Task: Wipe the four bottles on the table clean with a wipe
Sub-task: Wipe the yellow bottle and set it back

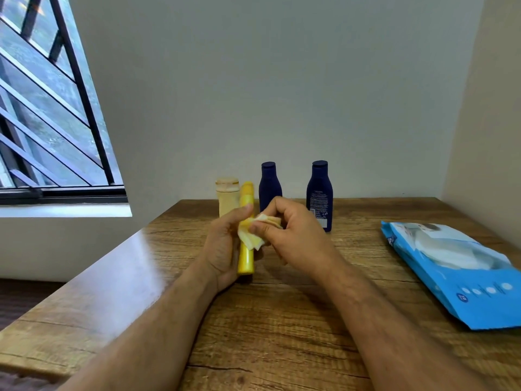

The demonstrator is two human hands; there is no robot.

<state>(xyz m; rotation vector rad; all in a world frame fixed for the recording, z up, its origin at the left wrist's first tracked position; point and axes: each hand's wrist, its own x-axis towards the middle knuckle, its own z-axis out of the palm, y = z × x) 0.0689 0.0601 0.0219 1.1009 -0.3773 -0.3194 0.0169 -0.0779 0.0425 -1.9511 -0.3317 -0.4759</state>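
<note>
A barred window point(48, 108) fills the far left wall, and the wooden table point(282, 320) runs from it toward the right-hand corner. At the table's far edge stands a beige bottle point(226, 197), upright, partly hidden behind the yellow bottle point(246, 249). The left hand point(225, 246) grips that yellow bottle above the tabletop, fingers curled round its body and thumb laid across the front, cap pointing away toward the wall. Pressed against the bottle's middle is a folded wipe point(258, 230), pinched between the thumb and bent fingers of the right hand point(293, 235). Just behind the hands a dark blue bottle point(270, 186) stands upright; a second dark blue bottle point(320, 196) stands to its right, a little nearer, its printed back label facing this way. Well apart, near the right edge, a blue wipes pack point(462, 272) lies flat, its top flap open.
</note>
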